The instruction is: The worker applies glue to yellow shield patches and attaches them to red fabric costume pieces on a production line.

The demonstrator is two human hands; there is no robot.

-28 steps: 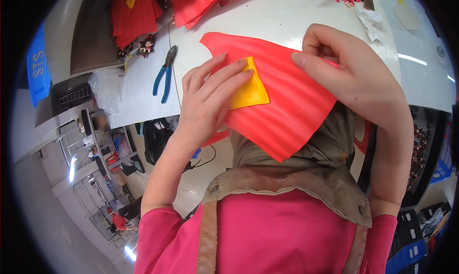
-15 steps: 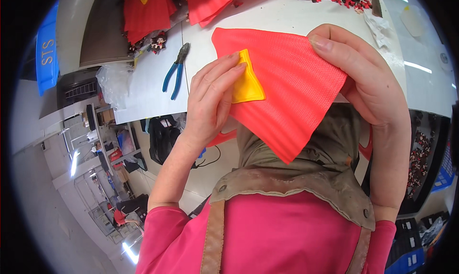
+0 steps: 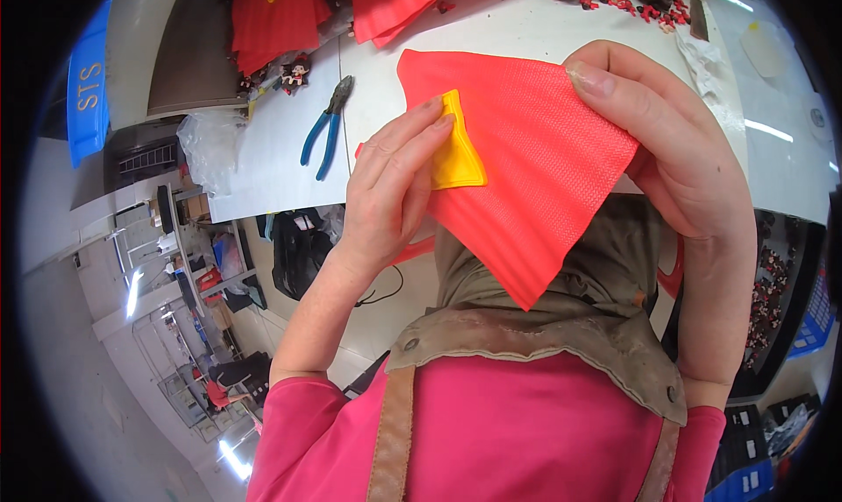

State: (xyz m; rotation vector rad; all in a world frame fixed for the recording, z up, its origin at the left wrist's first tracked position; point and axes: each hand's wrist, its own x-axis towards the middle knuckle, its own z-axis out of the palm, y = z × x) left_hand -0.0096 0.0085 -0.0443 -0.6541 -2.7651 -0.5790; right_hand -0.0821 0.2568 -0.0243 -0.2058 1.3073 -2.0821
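A flexible, finely textured red sheet [image 3: 544,173] is held raised between both hands, over the lap and the near edge of the white bench [image 3: 377,72]. Its longest visible stretch runs from 11 to 5 o'clock; one corner is pointed at 6 o'clock, another at 3. On it, a glossy yellow four-sided patch [image 3: 460,162] is partly covered, its narrow end turned to 12 o'clock and its wider end to 6. The patch is touched by the left hand [image 3: 386,182], whose fingers are laid close together; its thumb is hidden, so whether a pinch is made cannot be told. The sheet's 2 o'clock edge is pinched by the right hand [image 3: 653,116], thumb on top. At 10 o'clock from the left hand, blue-handled metal pliers [image 3: 335,111] are seen on the bench, jaws directed to 1 o'clock, handles to 7.
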